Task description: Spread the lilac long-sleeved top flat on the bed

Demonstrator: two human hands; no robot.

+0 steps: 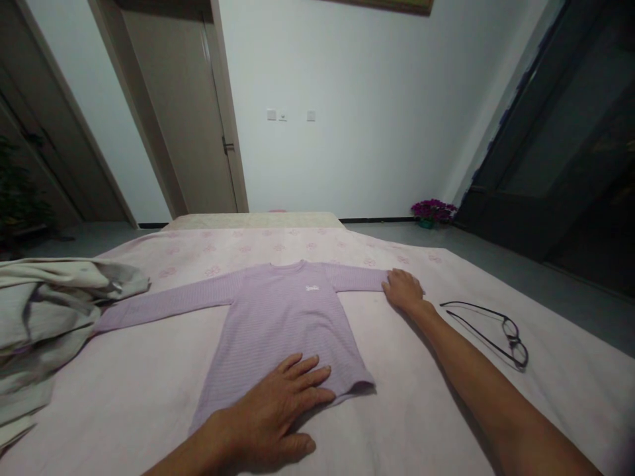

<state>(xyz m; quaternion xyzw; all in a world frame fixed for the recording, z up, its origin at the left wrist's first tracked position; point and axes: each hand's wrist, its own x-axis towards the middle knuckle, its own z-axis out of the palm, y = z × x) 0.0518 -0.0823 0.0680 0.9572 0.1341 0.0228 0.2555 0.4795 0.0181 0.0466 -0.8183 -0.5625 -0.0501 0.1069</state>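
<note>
A lilac long-sleeved shirt [278, 317] lies spread flat, neckline pointing away from me, both sleeves stretched out sideways. Small white lettering shows on its chest. My left hand [285, 406] rests palm down on the lower part of the shirt near the hem, with its fingers apart. At the far end of the right-hand sleeve is my right hand [403, 289], laid over the cuff; its fingers point forward and cover the sleeve's end. The hem's right corner is slightly lifted and wavy.
The shirt is on a pale pink flower-patterned cloth [431, 370]. Black-framed glasses [510, 337] lie to the right. A heap of grey and cream fabric [54, 324] touches the left cuff. Beyond are a door [173, 99], a white wall and purple flowers [432, 210] on the floor.
</note>
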